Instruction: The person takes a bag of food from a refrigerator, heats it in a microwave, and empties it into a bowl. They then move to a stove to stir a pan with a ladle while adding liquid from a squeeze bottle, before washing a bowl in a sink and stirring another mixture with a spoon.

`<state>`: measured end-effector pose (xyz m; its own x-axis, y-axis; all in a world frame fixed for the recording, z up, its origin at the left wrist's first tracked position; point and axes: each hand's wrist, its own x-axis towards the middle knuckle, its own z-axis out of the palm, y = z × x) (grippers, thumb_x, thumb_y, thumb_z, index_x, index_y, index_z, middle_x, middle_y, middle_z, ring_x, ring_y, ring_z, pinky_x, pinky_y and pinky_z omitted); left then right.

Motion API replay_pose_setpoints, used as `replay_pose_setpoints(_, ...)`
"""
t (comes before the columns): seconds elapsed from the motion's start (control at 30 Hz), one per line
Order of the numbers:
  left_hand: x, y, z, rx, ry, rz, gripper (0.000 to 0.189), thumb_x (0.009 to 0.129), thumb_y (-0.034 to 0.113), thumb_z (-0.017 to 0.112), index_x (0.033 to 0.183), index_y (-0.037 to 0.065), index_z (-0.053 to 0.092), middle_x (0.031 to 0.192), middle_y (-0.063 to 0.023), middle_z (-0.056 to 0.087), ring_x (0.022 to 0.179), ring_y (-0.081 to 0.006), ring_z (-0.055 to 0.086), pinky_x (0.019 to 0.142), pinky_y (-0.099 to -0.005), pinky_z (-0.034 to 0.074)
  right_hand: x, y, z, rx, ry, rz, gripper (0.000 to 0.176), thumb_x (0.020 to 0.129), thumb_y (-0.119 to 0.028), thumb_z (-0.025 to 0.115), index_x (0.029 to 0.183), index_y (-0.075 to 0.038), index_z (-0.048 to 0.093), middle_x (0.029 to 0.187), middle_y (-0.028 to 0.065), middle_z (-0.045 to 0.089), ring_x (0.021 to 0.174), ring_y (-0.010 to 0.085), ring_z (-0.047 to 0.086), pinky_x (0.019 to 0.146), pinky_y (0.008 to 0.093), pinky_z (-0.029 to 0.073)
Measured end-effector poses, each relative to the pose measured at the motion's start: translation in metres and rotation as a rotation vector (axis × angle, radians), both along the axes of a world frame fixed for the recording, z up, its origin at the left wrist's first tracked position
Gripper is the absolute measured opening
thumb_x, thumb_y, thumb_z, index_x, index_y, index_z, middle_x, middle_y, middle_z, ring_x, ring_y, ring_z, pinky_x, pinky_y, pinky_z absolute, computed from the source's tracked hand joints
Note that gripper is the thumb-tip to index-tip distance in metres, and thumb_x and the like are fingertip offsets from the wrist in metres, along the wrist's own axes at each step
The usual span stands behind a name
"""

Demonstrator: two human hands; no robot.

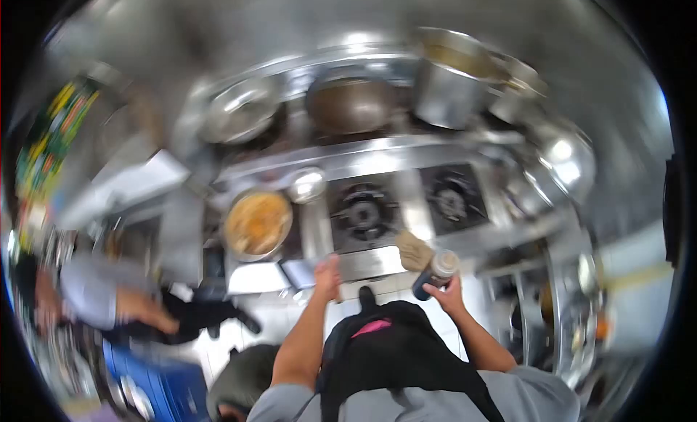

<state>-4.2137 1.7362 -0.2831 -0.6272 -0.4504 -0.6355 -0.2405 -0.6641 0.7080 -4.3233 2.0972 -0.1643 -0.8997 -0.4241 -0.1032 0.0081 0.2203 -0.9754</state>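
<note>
My right hand (449,294) is wrapped round a bottle (443,264) with a pale top and a dark lower part, held at the front of the stove. A beige cloth (414,251) lies just left of the bottle, by the stove's front edge. My left hand (329,278) is in front of the stove, blurred, and its fingers cannot be made out. Close to its left are a dark flat object and a white panel. A pan of orange-yellow food (258,224) sits on the left front burner, with a small shiny metal bowl (307,185) beside it.
Two front burners (363,213) have bare grates. Along the back stand a metal bowl (243,110), a wide dark wok (350,105) and a tall pot (451,81). On the left is another person's arm (145,309), with a blue bin (163,378) below. Shelves (537,306) stand right.
</note>
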Motion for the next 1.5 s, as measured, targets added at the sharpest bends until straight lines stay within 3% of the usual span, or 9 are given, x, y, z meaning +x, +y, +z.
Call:
replay_pose_setpoints(0.13, -0.007, -0.023, -0.036, 0.283, 0.038, -0.006, 0.029, 0.096, 0.041, 0.068, 0.114, 0.019, 0.06, 0.058, 0.0033, 0.04, 0.044, -0.0084, 0.037, 0.038, -0.0219, 0.029, 0.051, 0.085, 0.024, -0.051, 0.06, -0.301, 0.092, 0.074, -0.027, 0.091, 0.146, -0.003, 0.039, 0.134, 0.0114, 0.057, 0.125, 0.0213, 0.054, 0.106, 0.0394, 0.043)
replay_pose_setpoints(0.3, -0.001, -0.019, -0.086, -0.882, -0.213, -0.27, 0.059, 0.093, 0.015, 0.065, 0.142, -0.006, 0.041, 0.08, -0.0171, 0.063, 0.066, -0.0305, 0.066, 0.059, -0.0421, 0.054, 0.082, 0.198, 0.058, -0.029, 0.147, -0.599, 0.09, 0.075, -0.027, 0.089, 0.145, -0.003, 0.039, 0.135, 0.0105, 0.057, 0.126, 0.0214, 0.054, 0.108, 0.0395, 0.042)
replay_pose_setpoints(0.5, 0.031, 0.044, -0.002, -1.305, -0.291, -0.593, 0.065, 0.081, 0.004, 0.057, 0.142, -0.011, 0.04, 0.114, -0.0317, 0.062, 0.111, -0.0472, 0.058, 0.104, -0.0518, 0.04, 0.047, 0.319, 0.1, -0.01, 0.344, -0.869, 0.085, 0.075, -0.027, 0.089, 0.141, -0.001, 0.042, 0.129, 0.0126, 0.06, 0.119, 0.0225, 0.058, 0.106, 0.0386, 0.044)
replay_pose_setpoints(0.73, 0.119, 0.133, -0.029, -1.827, -0.008, -0.323, 0.045, 0.089, 0.004, 0.056, 0.132, -0.009, 0.053, 0.12, -0.0265, 0.066, 0.105, -0.0392, 0.065, 0.098, -0.0438, 0.05, -0.033, 0.507, 0.172, 0.085, 0.679, -1.168, 0.079, 0.072, -0.029, 0.089, 0.135, -0.002, 0.049, 0.123, 0.0129, 0.062, 0.112, 0.0233, 0.059, 0.1, 0.0372, 0.046)
replay_pose_setpoints(0.87, 0.177, 0.206, -0.047, -1.593, -0.232, -0.494, 0.048, 0.093, 0.019, 0.06, 0.128, -0.014, 0.056, 0.124, -0.0327, 0.062, 0.118, -0.0453, 0.059, 0.107, -0.0503, 0.046, -0.081, 0.626, 0.223, 0.116, 0.771, -1.319, 0.074, 0.072, -0.025, 0.088, 0.132, -0.002, 0.05, 0.12, 0.0119, 0.063, 0.109, 0.0232, 0.06, 0.096, 0.0375, 0.048)
replay_pose_setpoints(1.1, 0.154, 0.332, -0.066, -1.868, 0.077, -1.735, 0.019, 0.086, 0.031, 0.067, 0.075, 0.017, 0.065, 0.074, -0.0023, 0.065, 0.082, -0.019, 0.065, 0.104, -0.044, 0.047, -0.143, 0.823, 0.243, 0.16, 0.834, -1.446, 0.064, 0.07, -0.015, 0.083, 0.124, -0.003, 0.052, 0.115, 0.0131, 0.064, 0.104, 0.024, 0.062, 0.093, 0.037, 0.05)
replay_pose_setpoints(1.13, 0.145, 0.357, -0.075, -2.333, 0.468, -2.031, 0.021, 0.084, 0.026, 0.066, 0.092, 0.007, 0.071, 0.085, -0.0104, 0.069, 0.088, -0.0234, 0.067, 0.107, -0.044, 0.045, -0.147, 0.848, 0.237, 0.192, 0.794, -1.425, 0.064, 0.069, -0.014, 0.082, 0.124, -0.003, 0.051, 0.114, 0.0128, 0.065, 0.103, 0.0236, 0.063, 0.093, 0.0369, 0.05)
replay_pose_setpoints(1.23, 0.094, 0.37, -0.075, -1.847, 0.11, -1.214, 0.03, 0.078, 0.031, 0.072, 0.096, 0.007, 0.074, 0.111, -0.0213, 0.071, 0.109, -0.0286, 0.065, 0.115, -0.0386, 0.036, -0.158, 0.913, 0.202, 0.258, 0.728, -1.413, 0.064, 0.067, -0.009, 0.081, 0.123, -0.003, 0.052, 0.113, 0.0114, 0.065, 0.103, 0.0222, 0.063, 0.093, 0.0361, 0.05)
replay_pose_setpoints(1.5, -0.012, 0.366, -0.064, -0.83, -0.151, -0.878, 0.033, 0.088, -0.003, 0.055, 0.121, -0.006, 0.057, 0.084, -0.0135, 0.07, 0.068, -0.0154, 0.064, 0.062, -0.0286, 0.053, -0.165, 0.978, 0.137, 0.177, 0.464, -1.228, 0.069, 0.062, -0.006, 0.084, 0.124, -0.004, 0.052, 0.114, 0.0083, 0.067, 0.107, 0.0214, 0.064, 0.096, 0.035, 0.051)
